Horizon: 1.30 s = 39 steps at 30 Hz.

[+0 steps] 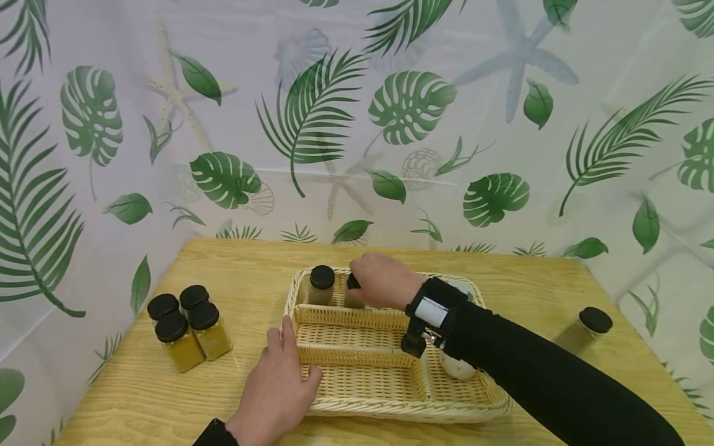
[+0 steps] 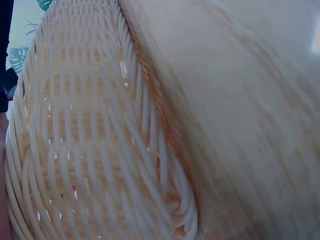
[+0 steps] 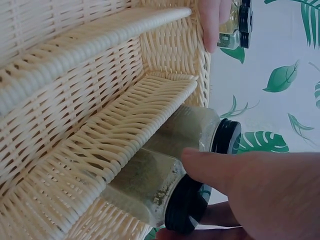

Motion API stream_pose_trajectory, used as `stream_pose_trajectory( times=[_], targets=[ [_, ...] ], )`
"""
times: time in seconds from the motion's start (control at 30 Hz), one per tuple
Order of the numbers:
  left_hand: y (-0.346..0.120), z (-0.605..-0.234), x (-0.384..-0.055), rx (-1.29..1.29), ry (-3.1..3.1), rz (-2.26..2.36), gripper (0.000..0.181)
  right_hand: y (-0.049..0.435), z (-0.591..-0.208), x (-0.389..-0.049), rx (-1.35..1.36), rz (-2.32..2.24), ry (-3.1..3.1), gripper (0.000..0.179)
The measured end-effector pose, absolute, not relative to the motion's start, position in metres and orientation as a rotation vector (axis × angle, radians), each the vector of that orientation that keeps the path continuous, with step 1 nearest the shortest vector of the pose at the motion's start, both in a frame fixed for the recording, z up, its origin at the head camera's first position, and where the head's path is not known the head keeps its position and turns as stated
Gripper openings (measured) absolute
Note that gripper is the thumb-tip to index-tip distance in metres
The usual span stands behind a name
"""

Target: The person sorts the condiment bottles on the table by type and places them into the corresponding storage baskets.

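The right hand (image 1: 386, 282) pinches the held jar (image 3: 145, 186) by its black lid, thumb on one side and fingers on the other. This jar is in the back compartment of the wicker basket (image 1: 409, 410), just beside a second jar (image 1: 320, 288) at the left end. Both stand about upright, lids up and long axes vertical; in the right wrist view, turned on its side, the lids point right. The basket's own long axis runs left to right across the worktop (image 1: 128, 402). The left hand (image 1: 281, 378) rests with loosely spread, extended fingers at the basket's left end, holding nothing in a grip.

A divider hides the held jar's base, so whether it touches the basket floor cannot be told. In the head view the right hand covers most of its lid. The forearm (image 1: 530, 365) partly covers a pale rounded object (image 1: 458, 367) in the right compartment, hard to identify.
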<state>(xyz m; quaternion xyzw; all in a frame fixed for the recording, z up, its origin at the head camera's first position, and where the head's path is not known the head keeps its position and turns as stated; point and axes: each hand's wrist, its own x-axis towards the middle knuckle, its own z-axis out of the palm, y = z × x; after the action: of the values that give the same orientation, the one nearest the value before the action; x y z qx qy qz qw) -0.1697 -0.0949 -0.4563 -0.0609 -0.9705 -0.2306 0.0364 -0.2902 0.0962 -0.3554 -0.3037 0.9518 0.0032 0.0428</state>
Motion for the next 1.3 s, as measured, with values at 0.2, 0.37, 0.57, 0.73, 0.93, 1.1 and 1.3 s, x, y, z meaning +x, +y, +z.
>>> stream_pose_trajectory(
  times=[0.2,0.37,0.57,0.73,0.93,1.1,1.3],
  targets=[
    [-0.094,-0.456,-0.17,-0.178,-2.995,-0.711,0.091,0.103,-0.35,-0.287,-0.911,-0.047,2.92,0.032],
    [-0.094,-0.456,-0.169,-0.186,-2.986,-0.717,0.091,0.111,-0.342,-0.286,-0.903,-0.051,2.92,0.035],
    [-0.094,-0.456,-0.169,-0.183,-2.993,-0.711,0.091,0.126,-0.33,-0.281,-0.907,-0.03,2.967,0.044],
    [-0.094,-0.456,-0.169,-0.183,-2.993,-0.708,0.091,0.144,-0.32,-0.276,-0.913,-0.05,3.027,0.051],
    [-0.094,-0.456,-0.169,-0.19,-2.998,-0.718,0.09,0.173,-0.309,-0.268,-0.858,-0.075,3.093,0.051],
    [-0.095,-0.454,-0.169,-0.189,-3.003,-0.716,0.09,0.196,-0.302,-0.262,-0.794,-0.101,3.123,0.047],
    [-0.094,-0.453,-0.17,-0.196,-2.997,-0.72,0.089,0.223,-0.296,-0.254,-0.69,-0.14,3.131,0.045]
  ],
)
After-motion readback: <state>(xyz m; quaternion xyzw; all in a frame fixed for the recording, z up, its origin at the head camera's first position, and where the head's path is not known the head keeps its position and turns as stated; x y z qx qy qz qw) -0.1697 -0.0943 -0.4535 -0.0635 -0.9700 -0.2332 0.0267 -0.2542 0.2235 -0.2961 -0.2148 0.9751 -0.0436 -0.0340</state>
